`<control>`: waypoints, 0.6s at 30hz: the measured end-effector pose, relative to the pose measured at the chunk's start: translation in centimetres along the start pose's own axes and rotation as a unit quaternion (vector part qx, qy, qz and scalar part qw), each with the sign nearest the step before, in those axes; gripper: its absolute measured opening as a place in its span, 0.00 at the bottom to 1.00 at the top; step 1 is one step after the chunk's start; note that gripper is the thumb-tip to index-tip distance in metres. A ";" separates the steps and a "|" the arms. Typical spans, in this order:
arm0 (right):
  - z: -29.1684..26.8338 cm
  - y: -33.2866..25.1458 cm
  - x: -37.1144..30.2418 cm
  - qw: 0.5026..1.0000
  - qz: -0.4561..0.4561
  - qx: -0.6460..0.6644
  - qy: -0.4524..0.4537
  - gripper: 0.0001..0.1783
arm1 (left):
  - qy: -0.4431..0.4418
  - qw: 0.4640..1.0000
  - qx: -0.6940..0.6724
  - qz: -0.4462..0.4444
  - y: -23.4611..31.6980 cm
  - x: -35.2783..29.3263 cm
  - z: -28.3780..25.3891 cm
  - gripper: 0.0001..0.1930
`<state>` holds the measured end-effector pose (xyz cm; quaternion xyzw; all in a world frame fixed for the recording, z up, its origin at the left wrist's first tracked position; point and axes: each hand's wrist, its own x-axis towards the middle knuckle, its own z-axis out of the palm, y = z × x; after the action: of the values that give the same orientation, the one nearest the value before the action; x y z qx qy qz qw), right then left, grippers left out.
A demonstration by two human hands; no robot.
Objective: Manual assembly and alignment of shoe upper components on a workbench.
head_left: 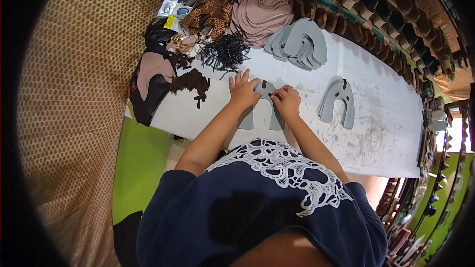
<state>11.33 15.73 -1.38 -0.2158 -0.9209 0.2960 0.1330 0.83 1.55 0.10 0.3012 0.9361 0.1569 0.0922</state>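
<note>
A grey U-shaped shoe upper piece (277, 120) lies flat on the white-covered table in front of me, its curve pointing away. A small brown tab (264, 84) sits at the top of that curve. My left hand (242, 92) rests on the left side of the piece with its fingers spread. At the curve's right side, my right hand (288, 101) has thumb and forefinger pinched at a small dark piece (270, 94), partly hidden by the fingertips. To the right is a small stack of similar grey uppers (327, 106), the top one bearing a brown tab and dark pieces.
Farther back lie piles of grey uppers (301, 39), pink pieces (260, 12) and leopard-print pieces (210, 15). Black beaded strips (225, 52) and brown tabs (192, 84) lie left. Shoe racks (366, 7) line the far edge; a patterned curtain (74, 94) hangs left.
</note>
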 end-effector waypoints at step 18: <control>-0.8 0.3 -1.4 0.978 -0.190 -0.089 0.009 0.11 | -0.080 0.996 -0.033 0.014 0.2 1.6 1.4 0.19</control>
<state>12.94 15.66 -1.10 -0.0502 -0.9665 0.1803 0.1754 0.06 2.96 -1.26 0.3228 0.9156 0.1642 0.1746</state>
